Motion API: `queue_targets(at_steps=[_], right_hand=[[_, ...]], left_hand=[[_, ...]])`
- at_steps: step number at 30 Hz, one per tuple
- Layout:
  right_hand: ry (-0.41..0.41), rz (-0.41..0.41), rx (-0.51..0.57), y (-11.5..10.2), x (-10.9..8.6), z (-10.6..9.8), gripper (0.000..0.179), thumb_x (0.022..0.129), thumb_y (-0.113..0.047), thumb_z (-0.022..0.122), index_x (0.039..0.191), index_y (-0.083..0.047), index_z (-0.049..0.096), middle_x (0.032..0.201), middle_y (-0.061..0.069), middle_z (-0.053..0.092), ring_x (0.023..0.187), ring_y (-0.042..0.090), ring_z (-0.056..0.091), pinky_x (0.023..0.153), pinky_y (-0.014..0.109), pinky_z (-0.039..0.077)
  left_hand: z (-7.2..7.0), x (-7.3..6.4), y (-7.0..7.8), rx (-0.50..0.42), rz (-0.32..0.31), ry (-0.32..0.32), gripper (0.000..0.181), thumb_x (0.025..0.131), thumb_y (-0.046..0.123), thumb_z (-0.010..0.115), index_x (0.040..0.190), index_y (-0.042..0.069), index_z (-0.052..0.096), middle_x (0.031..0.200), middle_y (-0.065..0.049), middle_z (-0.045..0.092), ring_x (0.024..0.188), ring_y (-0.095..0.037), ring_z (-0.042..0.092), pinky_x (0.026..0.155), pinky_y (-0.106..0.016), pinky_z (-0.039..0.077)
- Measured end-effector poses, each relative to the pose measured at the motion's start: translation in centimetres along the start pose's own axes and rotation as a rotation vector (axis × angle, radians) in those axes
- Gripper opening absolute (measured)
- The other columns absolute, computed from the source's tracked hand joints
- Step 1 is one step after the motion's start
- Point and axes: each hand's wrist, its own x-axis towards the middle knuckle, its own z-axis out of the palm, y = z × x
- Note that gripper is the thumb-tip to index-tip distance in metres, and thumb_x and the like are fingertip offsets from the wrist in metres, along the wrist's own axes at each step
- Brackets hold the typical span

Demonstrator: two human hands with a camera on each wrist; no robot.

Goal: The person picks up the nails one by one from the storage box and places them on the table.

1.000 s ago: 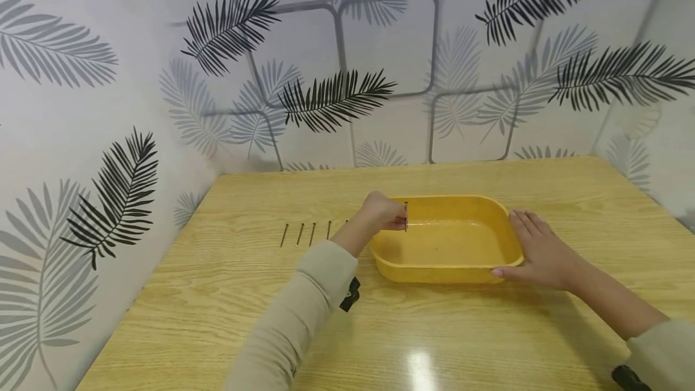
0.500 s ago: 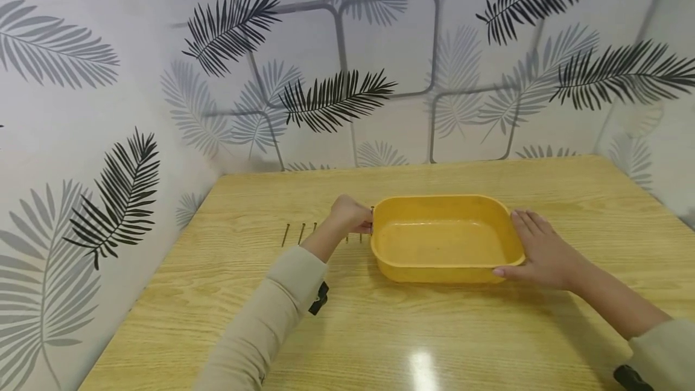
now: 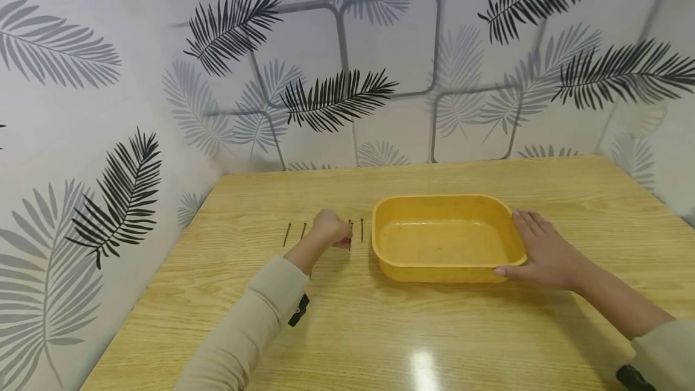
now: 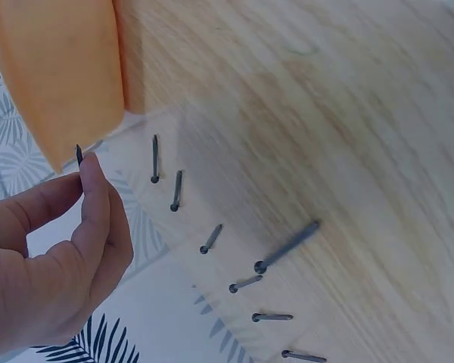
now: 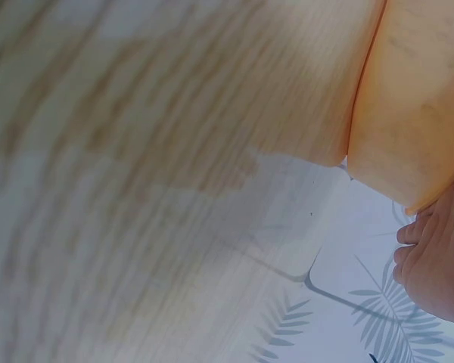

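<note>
My left hand [image 3: 327, 229] pinches a dark nail [image 4: 79, 156] between thumb and fingertips, point up in the left wrist view. It is held over the table, left of a yellow plastic basin [image 3: 450, 274]. Several similar nails lie in a loose row beneath and around this hand, among them one nail [image 3: 362, 230] nearest the basin and another nail [image 3: 287, 235] at the far left. A separate nail [image 4: 287, 247] lies apart from the row. My right hand [image 3: 545, 252] rests against the basin's right end, fingers extended along its side and thumb at the front corner.
The wood-grain table [image 3: 461, 330] reaches back to a wall [image 3: 391, 125] with a leaf pattern. Another patterned wall [image 3: 49, 155] stands along its left side. No nails are visible inside the basin.
My left hand has moved left, from over the basin's left end to above the row of nails, still pinching the nail. The right hand and basin have stayed in place.
</note>
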Motion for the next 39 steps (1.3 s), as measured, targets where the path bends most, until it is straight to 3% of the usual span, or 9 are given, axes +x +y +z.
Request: queue_targets(at_steps=[6,11,13,16,22,26,29,35,39], right_hand=[[0.004,-0.008,0.005,0.0,0.0,0.0,0.109,0.076,-0.055,0.066,0.139,0.019,0.016,0.144,0.040,0.019,0.132,0.054,0.019,0.111,0.062,0.012],[0.007,-0.012,0.003,0.1,0.0,0.0,0.109,0.076,-0.055,0.066,0.139,0.019,0.016,0.143,0.040,0.019,0.131,0.055,0.019,0.112,0.061,0.012],[0.007,-0.012,0.001,0.1,0.0,0.0,0.109,0.076,-0.055,0.066,0.139,0.019,0.016,0.143,0.040,0.019,0.131,0.054,0.019,0.112,0.061,0.012],[0.004,-0.008,0.001,0.1,0.1,0.0,0.110,0.075,-0.055,0.066,0.139,0.018,0.015,0.143,0.040,0.019,0.132,0.054,0.019,0.112,0.061,0.012],[0.002,-0.002,0.009,0.0,0.0,0.0,0.110,0.075,-0.055,0.067,0.139,0.018,0.015,0.144,0.040,0.019,0.132,0.054,0.019,0.111,0.062,0.013],[0.001,-0.003,0.007,-0.1,0.0,-0.1,0.110,0.075,-0.055,0.067,0.139,0.018,0.015,0.144,0.040,0.019,0.132,0.054,0.019,0.112,0.061,0.012],[0.000,-0.002,0.007,-0.1,0.0,-0.1,0.110,0.076,-0.055,0.067,0.139,0.018,0.015,0.144,0.039,0.018,0.132,0.054,0.018,0.112,0.061,0.012],[-0.002,0.000,0.004,-0.1,0.0,0.0,0.110,0.076,-0.055,0.066,0.139,0.018,0.015,0.144,0.039,0.018,0.132,0.053,0.018,0.112,0.061,0.012],[-0.002,-0.001,0.008,-0.1,0.0,0.0,0.110,0.076,-0.055,0.066,0.139,0.018,0.014,0.144,0.039,0.018,0.132,0.054,0.018,0.112,0.061,0.011]], left_hand=[[-0.2,0.0,-0.9,0.025,0.009,-0.004,0.033,0.080,-0.010,0.059,0.113,-0.015,0.054,0.091,-0.024,0.063,0.068,-0.028,0.067,0.064,-0.033,0.060],[0.4,4.2,-3.8,0.081,0.005,-0.009,0.046,0.076,-0.011,0.063,0.118,-0.017,0.047,0.079,-0.023,0.062,0.059,-0.029,0.067,0.055,-0.032,0.058],[0.7,5.9,-5.2,0.178,0.030,-0.006,0.036,0.074,-0.008,0.066,0.106,-0.018,0.054,0.073,-0.021,0.065,0.057,-0.026,0.068,0.053,-0.030,0.057],[0.3,5.0,-5.8,0.332,0.107,0.023,0.039,0.074,-0.003,0.066,0.109,-0.017,0.057,0.065,-0.014,0.068,0.054,-0.019,0.067,0.052,-0.028,0.055],[0.6,6.3,-8.3,0.485,0.209,0.071,0.007,0.072,-0.001,0.063,0.066,-0.006,0.065,0.049,-0.007,0.059,0.040,-0.013,0.053,0.041,-0.025,0.045],[1.8,10.4,-11.2,0.529,0.225,0.101,0.034,0.070,0.001,0.063,0.046,0.014,0.042,0.043,-0.002,0.047,0.038,-0.012,0.042,0.037,-0.024,0.036],[2.3,11.8,-12.3,0.547,0.222,0.110,0.037,0.069,0.001,0.063,0.045,0.016,0.038,0.042,-0.001,0.046,0.036,-0.012,0.043,0.034,-0.023,0.036],[0.1,2.1,-6.2,0.533,0.148,0.085,0.036,0.072,-0.006,0.063,0.044,0.008,0.045,0.041,-0.004,0.050,0.036,-0.011,0.048,0.038,-0.020,0.041],[-0.6,-1.1,-4.5,0.545,0.159,0.091,0.047,0.075,-0.007,0.061,0.040,0.012,0.036,0.033,0.007,0.030,0.033,-0.006,0.036,0.035,-0.013,0.031]])
